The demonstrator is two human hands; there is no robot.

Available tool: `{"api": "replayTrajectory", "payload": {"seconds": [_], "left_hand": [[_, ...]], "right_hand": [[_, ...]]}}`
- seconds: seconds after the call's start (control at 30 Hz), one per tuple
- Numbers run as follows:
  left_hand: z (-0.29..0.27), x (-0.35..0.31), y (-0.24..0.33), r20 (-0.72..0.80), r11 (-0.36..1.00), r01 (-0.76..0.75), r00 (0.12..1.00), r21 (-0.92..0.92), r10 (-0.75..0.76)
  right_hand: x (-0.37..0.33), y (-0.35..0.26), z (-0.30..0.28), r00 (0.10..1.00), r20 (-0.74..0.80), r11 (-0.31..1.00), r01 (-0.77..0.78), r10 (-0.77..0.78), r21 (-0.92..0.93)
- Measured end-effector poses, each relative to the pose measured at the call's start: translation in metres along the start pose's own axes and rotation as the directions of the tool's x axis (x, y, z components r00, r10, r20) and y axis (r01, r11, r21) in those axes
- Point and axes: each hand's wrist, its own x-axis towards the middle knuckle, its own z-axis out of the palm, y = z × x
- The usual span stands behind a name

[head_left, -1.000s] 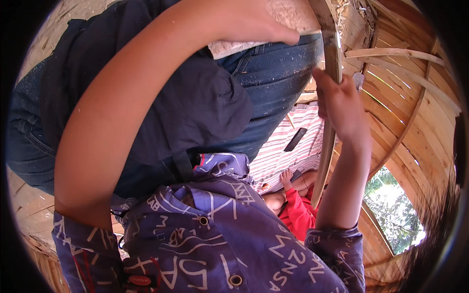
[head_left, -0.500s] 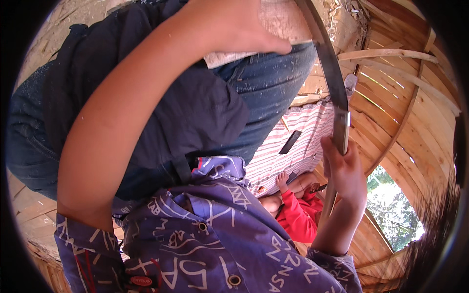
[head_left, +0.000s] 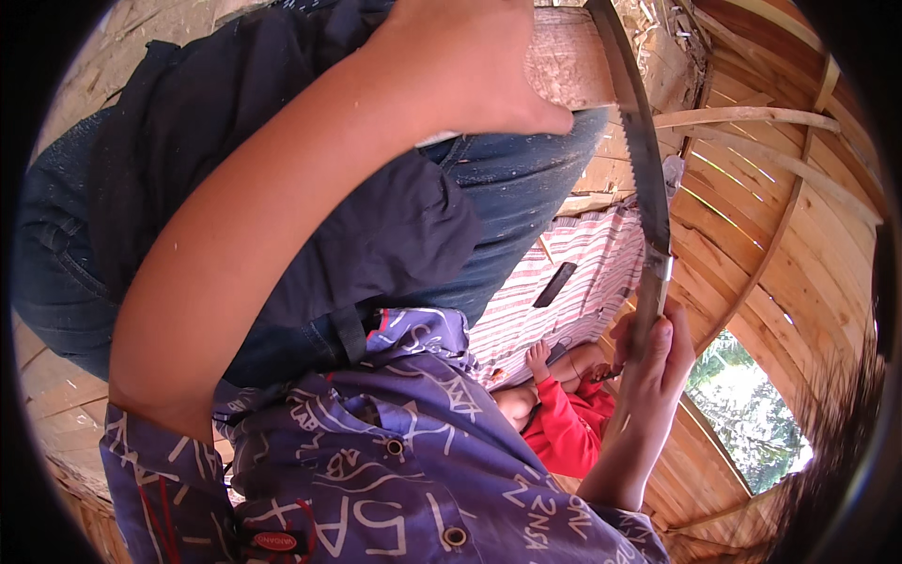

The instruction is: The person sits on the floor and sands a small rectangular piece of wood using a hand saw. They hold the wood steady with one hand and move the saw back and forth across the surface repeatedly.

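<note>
A pale wooden board [head_left: 575,64] lies across my thigh at the top of the view. My left hand [head_left: 489,80] grips it, the thumb pressed along its near edge and the other fingers hidden. Against the board's right end stands the toothed, slightly curved blade of a hand saw [head_left: 645,155]. My right hand [head_left: 655,352] is wrapped round the saw's handle, to the right of my body and nearer to me than the board. Whether the teeth are inside a cut cannot be made out.
My legs in dusty jeans [head_left: 526,202] lie under the board. At right, a person in a red top [head_left: 573,428] sits beside a striped cloth [head_left: 507,324] holding a dark flat object [head_left: 555,285]. Curved wooden ribs [head_left: 742,115] and a plank wall [head_left: 752,230] stand beyond the saw.
My right hand has drawn the saw back toward me. The board and my left hand have shifted slightly down and to the right in the view, the grip unchanged.
</note>
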Motion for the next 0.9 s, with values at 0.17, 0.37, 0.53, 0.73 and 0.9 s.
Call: {"api": "replayTrajectory", "payload": {"seconds": [0.17, 0.37, 0.53, 0.73, 0.9], "left_hand": [[0.011, 0.003, 0.025, 0.005, 0.988, -0.078, 0.997, 0.136, 0.078], [0.028, -0.005, 0.053, 0.032, 0.945, -0.048, 0.999, 0.323, 0.04], [0.035, -0.001, 0.045, 0.041, 0.944, -0.012, 0.999, 0.33, -0.002], [0.02, -0.005, 0.057, 0.113, 0.962, -0.05, 0.993, 0.268, 0.02], [0.034, 0.0, 0.046, 0.056, 0.944, 0.003, 0.998, 0.329, -0.023]], "right_hand": [[-0.019, 0.022, -0.002, 0.996, -0.038, 0.99, 0.081, -0.086, -0.116], [-0.024, 0.058, 0.019, 0.997, -0.039, 0.997, 0.072, -0.071, 0.012], [-0.011, 0.053, 0.018, 1.0, 0.019, 0.993, 0.016, -0.019, 0.115], [0.001, 0.038, 0.009, 0.994, 0.1, 0.977, -0.073, 0.054, 0.201], [0.043, 0.031, 0.028, 0.994, 0.112, 0.978, -0.026, 0.003, 0.205]]}}
